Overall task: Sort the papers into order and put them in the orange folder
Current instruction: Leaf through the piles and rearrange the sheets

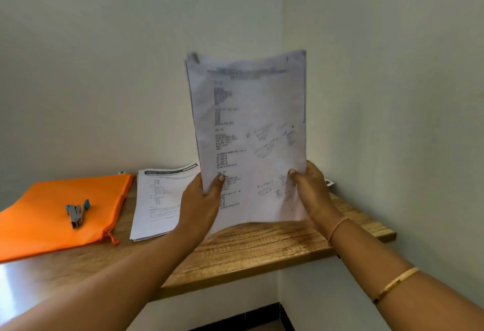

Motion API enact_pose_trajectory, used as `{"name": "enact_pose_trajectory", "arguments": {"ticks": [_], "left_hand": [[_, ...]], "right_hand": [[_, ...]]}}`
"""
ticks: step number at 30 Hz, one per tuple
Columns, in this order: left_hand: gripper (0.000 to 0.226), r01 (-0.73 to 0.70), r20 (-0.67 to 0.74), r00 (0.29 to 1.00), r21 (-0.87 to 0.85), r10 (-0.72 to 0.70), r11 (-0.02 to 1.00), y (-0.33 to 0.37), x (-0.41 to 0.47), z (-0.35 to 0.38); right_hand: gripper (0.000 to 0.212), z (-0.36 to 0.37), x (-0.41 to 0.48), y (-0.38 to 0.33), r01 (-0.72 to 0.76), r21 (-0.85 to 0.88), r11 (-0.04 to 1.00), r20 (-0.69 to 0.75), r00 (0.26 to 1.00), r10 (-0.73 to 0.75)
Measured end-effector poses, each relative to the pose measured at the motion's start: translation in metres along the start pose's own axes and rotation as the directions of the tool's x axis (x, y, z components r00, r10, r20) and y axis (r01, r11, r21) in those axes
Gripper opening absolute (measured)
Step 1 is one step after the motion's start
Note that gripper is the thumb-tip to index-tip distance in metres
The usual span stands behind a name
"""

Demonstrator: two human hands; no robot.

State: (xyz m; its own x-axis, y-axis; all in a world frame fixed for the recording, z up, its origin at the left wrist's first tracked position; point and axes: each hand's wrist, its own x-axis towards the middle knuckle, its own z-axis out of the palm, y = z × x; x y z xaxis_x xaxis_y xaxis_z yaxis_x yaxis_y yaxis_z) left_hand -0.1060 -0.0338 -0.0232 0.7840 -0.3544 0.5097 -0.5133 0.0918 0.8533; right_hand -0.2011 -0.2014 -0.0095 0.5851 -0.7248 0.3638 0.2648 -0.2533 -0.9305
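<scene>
White printed papers [248,131] stand upright in front of the face, raised above the wooden shelf [248,247] — the left hand [200,199] pinches the lower left edge, thumb on the front sheet, and the right hand [311,189] pinches the lower right edge the same way. The print is blurred. On the shelf lies a second stack of sheets [159,199], just beside the orange folder [47,215] — flat, with a small stapler [76,211] resting on top of it.
</scene>
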Motion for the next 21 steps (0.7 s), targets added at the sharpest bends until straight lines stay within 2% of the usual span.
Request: {"name": "enact_pose_trajectory", "arguments": {"ticks": [3,6,14,18,21], "left_hand": [[0.030,0.041,0.077,0.996,0.157,-0.054,0.987,-0.012,-0.006,0.002],[0.035,0.069,0.087,0.992,0.250,-0.093,0.966,-0.014,-0.005,0.004],[0.038,0.128,-0.001,0.991,0.263,-0.132,0.956,-0.004,0.007,-0.009],[0.033,0.159,-0.098,0.986,0.287,-0.136,0.945,0.005,0.016,-0.037],[0.035,0.234,-0.217,0.957,0.201,-0.190,0.951,0.010,0.022,-0.062]], "right_hand": [[0.021,-0.001,-0.007,0.015,-0.042,0.029,0.999,-0.002,0.999,0.042],[0.019,-0.001,-0.005,0.014,-0.048,0.004,0.999,-0.012,0.999,0.048],[0.021,0.013,0.004,0.001,-0.029,-0.122,0.992,0.010,0.999,0.030],[0.027,0.033,0.010,-0.003,-0.122,-0.162,0.979,0.068,0.989,0.134],[0.025,0.050,0.008,-0.008,-0.154,-0.216,0.964,0.147,0.971,0.188]]}}
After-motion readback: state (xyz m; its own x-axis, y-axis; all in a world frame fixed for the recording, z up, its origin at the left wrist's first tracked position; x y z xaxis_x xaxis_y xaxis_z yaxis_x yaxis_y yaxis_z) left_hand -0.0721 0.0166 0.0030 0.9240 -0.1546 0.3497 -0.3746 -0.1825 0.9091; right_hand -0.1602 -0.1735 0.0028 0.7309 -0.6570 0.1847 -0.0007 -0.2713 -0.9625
